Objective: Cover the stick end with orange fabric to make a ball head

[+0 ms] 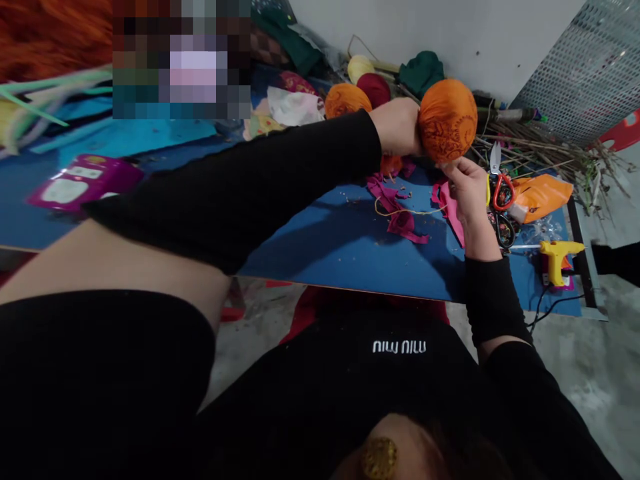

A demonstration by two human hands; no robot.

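By right hand (pixel 467 188), cloth (pixel 443 157) is pinched under ball (pixel 450 117); left hand's grip can't be judged. Gathering seems underway; tautness is needed.

Left hand (pixel 399 127): fingers concealed behind the orange ball (pixel 449 117). Right hand (pixel 471 188): fingertip contact beneath the ball too small to resolve. Purple package (pixel 93 172): markings blurred (the black sleeve (pixel 295 173) covers one lower corner). Perforated panel (pixel 575 70): cut off by the top edge.
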